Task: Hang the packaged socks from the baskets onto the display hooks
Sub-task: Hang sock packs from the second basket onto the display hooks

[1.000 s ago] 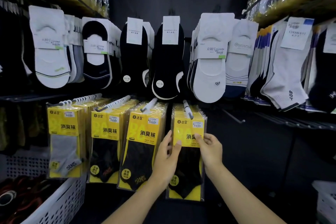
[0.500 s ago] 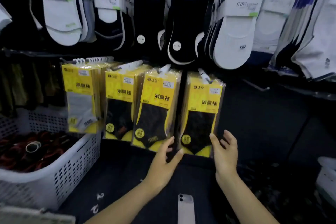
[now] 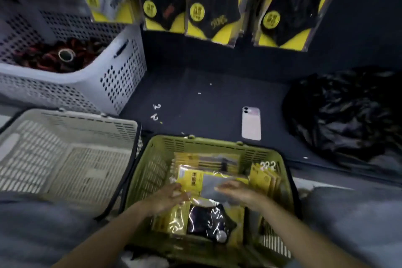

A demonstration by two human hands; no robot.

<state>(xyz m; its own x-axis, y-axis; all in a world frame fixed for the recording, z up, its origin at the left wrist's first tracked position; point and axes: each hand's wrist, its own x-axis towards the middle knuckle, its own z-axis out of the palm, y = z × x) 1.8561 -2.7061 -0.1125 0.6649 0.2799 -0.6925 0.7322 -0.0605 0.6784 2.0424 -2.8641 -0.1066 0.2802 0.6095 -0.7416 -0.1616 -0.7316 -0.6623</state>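
Note:
A green basket [image 3: 152, 167] in front of me holds several yellow packs of socks. On top lies a pack with grey socks [image 3: 208, 183]; below it is a pack with black socks [image 3: 208, 220]. My left hand [image 3: 167, 198] reaches over the left end of the grey pack with straight fingers. My right hand [image 3: 237, 191] hovers flat over its right side. Motion blur hides whether either hand touches it. Yellow sock packs [image 3: 217, 6] hang in a row at the top of the view.
A beige basket [image 3: 65, 159] sits left of the green one. A white perforated basket [image 3: 121, 72] with dark red items stands behind it. A pink phone [image 3: 251, 124], two white hooks [image 3: 155, 112] and a black plastic bag [image 3: 348, 111] lie on the dark shelf.
My view swung down from the hanging packs to the baskets. Both hands left the hung yellow pack and dropped into the green basket over the grey sock pack.

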